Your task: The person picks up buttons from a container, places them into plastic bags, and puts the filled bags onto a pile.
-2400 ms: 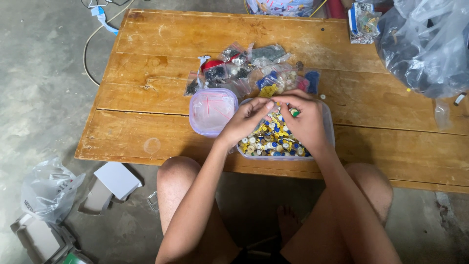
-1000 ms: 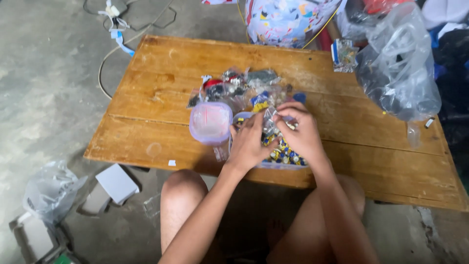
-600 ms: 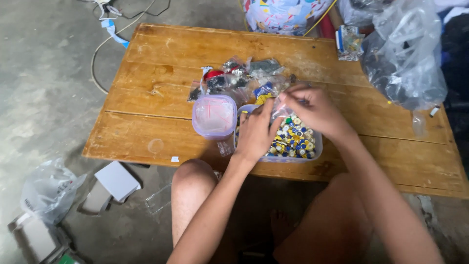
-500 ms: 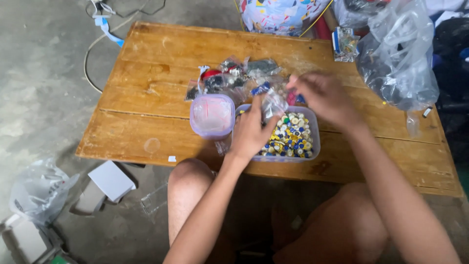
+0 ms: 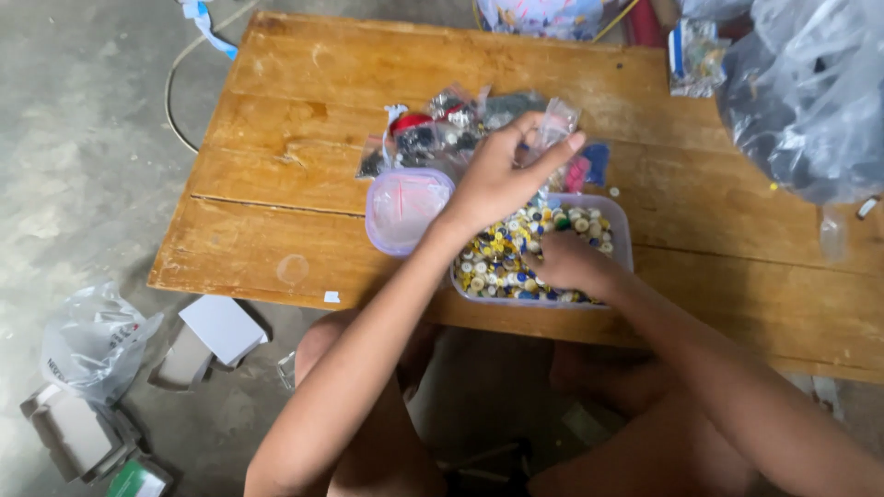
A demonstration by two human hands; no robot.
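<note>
Having swapped since earlier: left hand [image 5: 502, 179] pinching a small clear bag [image 5: 555, 122], right hand [image 5: 566, 260] curled in the bead tub [image 5: 619, 230]

Lighting: soft, even daylight, moderately bright; source direction not clear. Shadows: faint, diffuse, darkest beneath the near edge of the wooden table [image 5: 276, 230]. Glare: pale sheen on the clear plastic bag [image 5: 810, 101] at the table's far right corner. Sharpness: slight softness overall; small parts indistinct. Edge distortion: mild wide-angle bowing.
</note>
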